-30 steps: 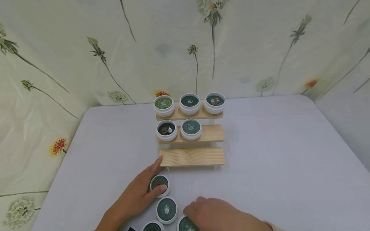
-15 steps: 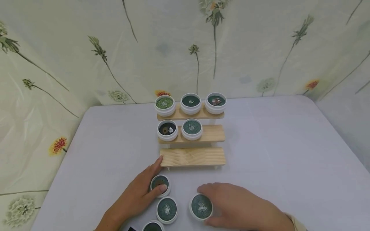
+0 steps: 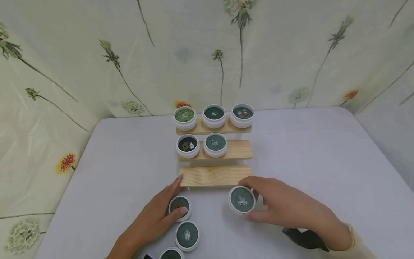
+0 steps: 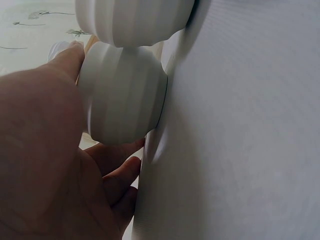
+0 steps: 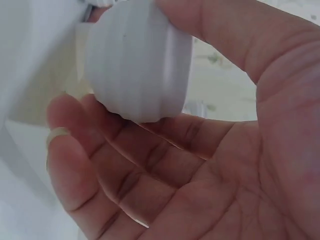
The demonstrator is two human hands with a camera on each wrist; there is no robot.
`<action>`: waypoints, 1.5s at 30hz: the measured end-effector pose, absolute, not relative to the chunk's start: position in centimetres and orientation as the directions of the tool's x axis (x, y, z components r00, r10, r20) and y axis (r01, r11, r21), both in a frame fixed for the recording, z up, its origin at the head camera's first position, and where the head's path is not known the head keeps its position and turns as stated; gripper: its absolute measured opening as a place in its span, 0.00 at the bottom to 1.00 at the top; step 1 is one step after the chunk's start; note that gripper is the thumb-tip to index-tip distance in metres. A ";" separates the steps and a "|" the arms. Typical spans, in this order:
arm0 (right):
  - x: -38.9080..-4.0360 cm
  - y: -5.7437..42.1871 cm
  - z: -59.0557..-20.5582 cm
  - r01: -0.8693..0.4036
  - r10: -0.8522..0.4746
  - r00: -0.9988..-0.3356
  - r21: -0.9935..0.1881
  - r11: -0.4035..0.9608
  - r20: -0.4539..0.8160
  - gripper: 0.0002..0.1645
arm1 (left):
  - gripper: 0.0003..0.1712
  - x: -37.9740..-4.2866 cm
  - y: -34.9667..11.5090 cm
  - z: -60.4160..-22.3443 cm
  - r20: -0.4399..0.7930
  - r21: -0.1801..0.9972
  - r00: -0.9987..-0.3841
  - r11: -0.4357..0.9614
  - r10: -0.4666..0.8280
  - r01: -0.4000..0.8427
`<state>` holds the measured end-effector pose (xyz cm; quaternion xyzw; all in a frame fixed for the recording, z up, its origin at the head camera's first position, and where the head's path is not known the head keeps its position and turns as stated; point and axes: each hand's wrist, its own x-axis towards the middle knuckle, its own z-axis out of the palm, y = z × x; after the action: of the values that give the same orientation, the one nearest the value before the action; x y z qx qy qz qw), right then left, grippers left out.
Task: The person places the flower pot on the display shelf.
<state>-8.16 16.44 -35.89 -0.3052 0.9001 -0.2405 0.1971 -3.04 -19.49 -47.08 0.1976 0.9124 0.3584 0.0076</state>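
My right hand (image 3: 284, 201) holds a small white ribbed cup (image 3: 242, 200) with a speckled green fill, thumb on its near side and fingers behind. It is in front of the right end of the lowest wooden shelf (image 3: 213, 175). In the right wrist view the same cup (image 5: 137, 60) lies between thumb and curled fingers. My left hand (image 3: 155, 216) is round another green-filled cup (image 3: 176, 204), its thumb over the rim and a fingertip at the shelf's left corner. In the left wrist view this cup (image 4: 122, 95) stands on the table, against the hand.
Three filled cups, including a right-hand one (image 3: 242, 115), stand on the top shelf. Two more, one dark (image 3: 188, 145), stand on the middle shelf (image 3: 239, 149). Nearer me on the white table (image 3: 317, 162) are a green cup (image 3: 187, 235) and a partly cut-off cup (image 3: 171, 254).
My right hand has picked up its cup from near the front edge and carried it forward and right toward the lowest shelf. My left hand has stayed where it was.
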 end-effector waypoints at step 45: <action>-13.3 15.4 -36.9 -0.304 -0.246 -0.952 -0.599 0.740 0.180 0.40 | 0.48 -3.3 -19.5 -47.4 0.126 0.651 -0.922 0.670 0.366 0.356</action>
<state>-13.32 15.42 -36.86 -0.1476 0.9318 -0.3286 -0.0444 -3.27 -19.49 -47.37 0.1974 0.9139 0.3547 0.0074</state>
